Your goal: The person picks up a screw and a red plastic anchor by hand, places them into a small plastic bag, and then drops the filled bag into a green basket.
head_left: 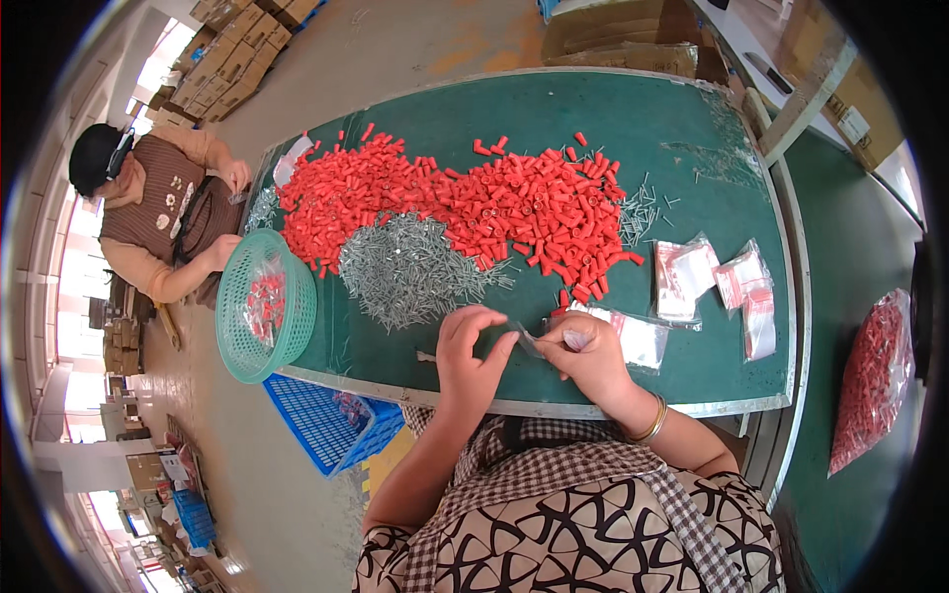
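one small clear bag (pixel 527 342) lies just left of the right hand (pixel 596 370), which pinches it, its visible length slanting down toward that grip; the left hand (pixel 465 362) is at its far edge, whether gripping i cannot tell; one green basket (pixel 230 331), red caps (pixel 524 212) and metal fasteners (pixel 410 277) beyond counting

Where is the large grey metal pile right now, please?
In the head view, the pile lies left of centre on the table, just beyond the left hand, against the red pieces and right of the green basket.
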Demonstrator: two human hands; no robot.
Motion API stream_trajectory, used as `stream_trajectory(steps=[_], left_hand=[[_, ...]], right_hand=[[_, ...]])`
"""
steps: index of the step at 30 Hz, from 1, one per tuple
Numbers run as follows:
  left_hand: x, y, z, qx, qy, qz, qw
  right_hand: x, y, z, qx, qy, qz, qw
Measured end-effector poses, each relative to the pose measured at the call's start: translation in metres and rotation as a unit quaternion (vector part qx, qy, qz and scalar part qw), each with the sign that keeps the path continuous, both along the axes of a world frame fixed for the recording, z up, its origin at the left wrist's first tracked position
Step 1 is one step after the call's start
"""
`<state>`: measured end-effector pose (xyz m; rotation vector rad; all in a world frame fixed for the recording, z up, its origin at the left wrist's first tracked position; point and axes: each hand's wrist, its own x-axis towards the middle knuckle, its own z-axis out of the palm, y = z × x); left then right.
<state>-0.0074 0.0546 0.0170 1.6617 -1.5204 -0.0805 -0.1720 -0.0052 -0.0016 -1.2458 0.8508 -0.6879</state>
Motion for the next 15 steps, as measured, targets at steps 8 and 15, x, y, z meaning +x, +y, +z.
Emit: stream_trajectory(steps=[8,15], left_hand=[[-0.024,0.015,-0.006,0.139,0.275,0.033,0.951],[-0.019,0.009,-0.004,0.058,0.022,-0.008,0.998]], right_hand=[[0.009,0.010,-0.003,-0.259,0.028,-0.075,0.963],[0.012,0.013,-0.005,-0.207,0.041,-0.070,0.975]])
